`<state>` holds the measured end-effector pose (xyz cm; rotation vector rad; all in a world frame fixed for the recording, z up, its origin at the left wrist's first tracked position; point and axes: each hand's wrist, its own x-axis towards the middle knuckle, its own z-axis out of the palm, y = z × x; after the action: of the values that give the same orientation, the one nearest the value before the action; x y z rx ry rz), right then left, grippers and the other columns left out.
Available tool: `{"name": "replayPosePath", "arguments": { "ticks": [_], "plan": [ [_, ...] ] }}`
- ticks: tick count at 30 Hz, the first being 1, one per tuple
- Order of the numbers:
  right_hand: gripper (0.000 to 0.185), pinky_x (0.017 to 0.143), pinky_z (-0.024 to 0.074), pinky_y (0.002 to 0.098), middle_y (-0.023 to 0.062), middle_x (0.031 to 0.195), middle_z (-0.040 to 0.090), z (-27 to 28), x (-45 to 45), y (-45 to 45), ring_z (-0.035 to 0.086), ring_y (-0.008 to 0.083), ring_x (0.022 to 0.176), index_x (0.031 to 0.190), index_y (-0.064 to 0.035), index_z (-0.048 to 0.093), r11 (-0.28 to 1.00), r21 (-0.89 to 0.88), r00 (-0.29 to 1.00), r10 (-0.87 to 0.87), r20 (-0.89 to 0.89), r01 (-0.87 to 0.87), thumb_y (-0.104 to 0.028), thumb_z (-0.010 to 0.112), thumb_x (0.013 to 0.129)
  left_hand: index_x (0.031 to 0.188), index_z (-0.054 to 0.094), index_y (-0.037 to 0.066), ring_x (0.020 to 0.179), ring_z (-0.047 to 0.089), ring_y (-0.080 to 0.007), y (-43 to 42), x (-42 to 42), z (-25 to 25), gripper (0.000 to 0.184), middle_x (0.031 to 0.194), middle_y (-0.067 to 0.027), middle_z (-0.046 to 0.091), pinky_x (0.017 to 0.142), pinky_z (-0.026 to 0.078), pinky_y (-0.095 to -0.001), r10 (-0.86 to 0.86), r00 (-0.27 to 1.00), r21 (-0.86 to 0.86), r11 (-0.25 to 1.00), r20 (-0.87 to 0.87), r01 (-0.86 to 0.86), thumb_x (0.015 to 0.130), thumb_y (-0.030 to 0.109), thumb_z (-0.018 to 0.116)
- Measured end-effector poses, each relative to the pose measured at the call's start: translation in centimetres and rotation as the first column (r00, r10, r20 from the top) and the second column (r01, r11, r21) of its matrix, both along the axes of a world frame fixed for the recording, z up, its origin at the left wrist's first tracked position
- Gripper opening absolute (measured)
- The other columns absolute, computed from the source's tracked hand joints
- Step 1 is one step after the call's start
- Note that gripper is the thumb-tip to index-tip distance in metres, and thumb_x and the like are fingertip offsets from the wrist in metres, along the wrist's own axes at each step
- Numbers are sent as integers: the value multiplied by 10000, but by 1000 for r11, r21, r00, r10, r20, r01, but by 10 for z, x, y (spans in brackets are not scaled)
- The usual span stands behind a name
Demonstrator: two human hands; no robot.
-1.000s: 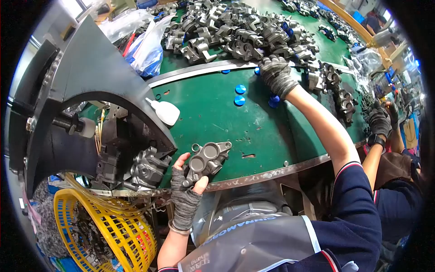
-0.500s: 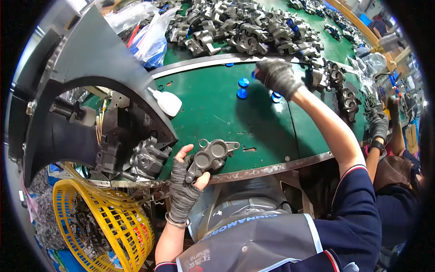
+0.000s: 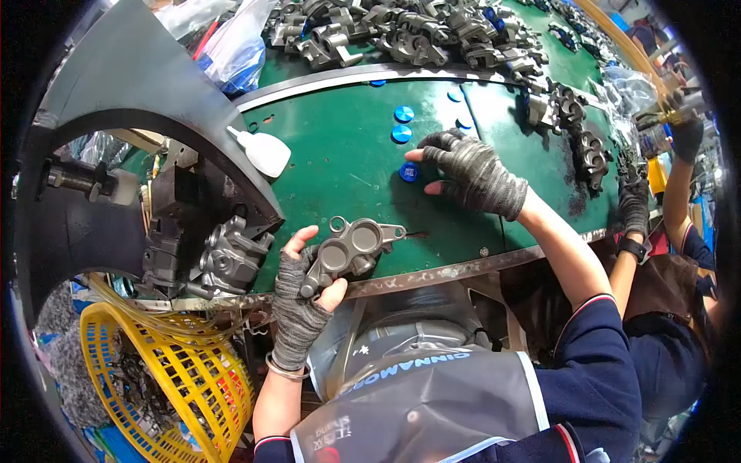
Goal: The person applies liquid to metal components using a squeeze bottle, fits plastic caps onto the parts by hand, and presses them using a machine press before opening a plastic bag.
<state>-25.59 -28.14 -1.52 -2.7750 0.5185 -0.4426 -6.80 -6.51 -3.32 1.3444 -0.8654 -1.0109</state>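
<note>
My left hand (image 3: 302, 301), in a grey fingerless glove, grips a grey metal brake caliper (image 3: 351, 251) by its left end near the table edge. The caliper's two round bores face up. My right hand (image 3: 471, 174), gloved the same way, is over the green table with thumb and index finger apart. A blue disc-shaped cap (image 3: 408, 171) with pale markings lies just left of those fingertips. Two plain blue caps, a far one (image 3: 404, 114) and a nearer one (image 3: 401, 133), lie beyond it. Further blue caps (image 3: 455, 94) sit behind my right hand, one partly covered.
A white squeeze bottle (image 3: 266, 153) lies left, beside a large grey machine frame (image 3: 116, 69). Many calipers (image 3: 417, 42) are heaped behind a metal rail; more (image 3: 594, 158) line the right. A yellow basket (image 3: 166, 370) stands below left. A co-worker's gloved hand (image 3: 634, 204) is at far right.
My right hand has come back toward me from near the rail, its fingers now apart by the marked blue cap. My left hand still holds the caliper. The whole view has shifted slightly.
</note>
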Motion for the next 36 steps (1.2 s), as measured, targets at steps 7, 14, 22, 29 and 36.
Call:
{"name": "replayPosePath", "arguments": {
  "ticks": [7, 14, 22, 29, 36],
  "plan": [
    [284, 728, 417, 385, 113, 842, 541, -10, 21, 13, 501, 297, 842, 825, -52, 574, 964, -171, 978, -209, -8, 205, -265, 645, 651, 1217, 344, 47, 832, 517, -108, -1, 1, 0, 640, 914, -42, 547, 786, 411, -240, 23, 998, 1, 1000, 65, -23, 643, 29, 626],
    [278, 752, 405, 413, 102, 822, 566, 32, 34, 52, 528, 307, 823, 811, -74, 595, 999, 13, 966, 35, 254, -39, -230, 672, 594, 1204, 365, 53, 825, 513, -102, -3, 0, 5, 623, 920, -39, 542, 776, 406, -230, 17, 993, -24, 1000, 114, -14, 634, 10, 610],
    [325, 758, 394, 397, 78, 859, 562, 36, 39, 67, 515, 279, 877, 825, -74, 598, 989, -75, 965, 143, 218, -129, -244, 680, 560, 1206, 367, 55, 828, 517, -102, -4, 1, 8, 629, 921, -44, 544, 770, 411, -234, 3, 976, -26, 1000, 216, 2, 628, 5, 609],
    [360, 800, 385, 410, 94, 906, 558, 52, 39, 69, 507, 286, 930, 892, -81, 580, 993, -71, 995, 95, 42, -92, -264, 688, 601, 1206, 366, 57, 829, 520, -110, -4, 2, 5, 632, 922, -52, 545, 783, 409, -239, 7, 968, -52, 999, 251, 6, 627, 13, 616],
    [386, 752, 432, 371, 125, 946, 551, 32, 20, 2, 534, 292, 874, 989, -78, 549, 995, -1, 984, -99, 151, 100, -229, 692, 663, 1217, 358, 61, 856, 512, -114, -3, 2, 1, 641, 932, -47, 536, 790, 409, -244, 0, 991, -46, 999, 133, 6, 638, 30, 633]
  ]
}}
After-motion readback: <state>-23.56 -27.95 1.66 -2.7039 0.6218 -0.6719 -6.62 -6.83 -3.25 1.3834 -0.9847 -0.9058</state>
